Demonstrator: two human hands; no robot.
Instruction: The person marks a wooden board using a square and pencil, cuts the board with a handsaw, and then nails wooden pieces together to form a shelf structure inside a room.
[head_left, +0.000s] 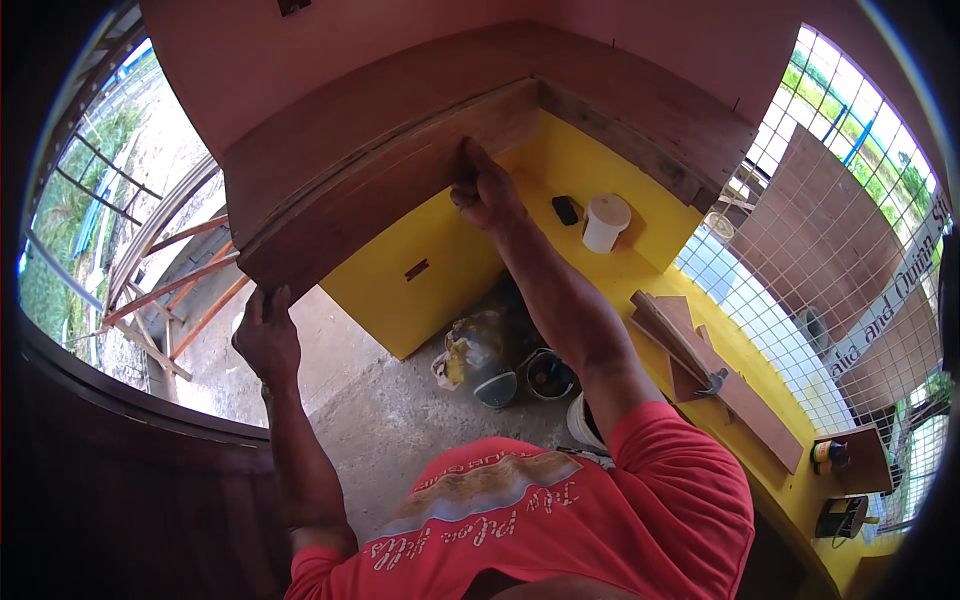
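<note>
A long reddish-brown wooden board [370,204] runs along the front of an overhead ledge, above a yellow panel [400,275]. My left hand [268,342] is closed at the board's lower left end, with its fingertips up on the corner. Farther right, my right hand [487,192] is at the board's lower edge. One of its digits presses up against the board's face, while the other fingers curl at the edge and are partly hidden.
A white tub [606,222] and a small black object [565,210] rest on the yellow surface at right. Nearby lie a hammer [712,382] and wooden offcuts [745,412]. Buckets [550,374] and a plastic bag [475,345] stand on the concrete floor. Wire mesh [770,300] borders the right side.
</note>
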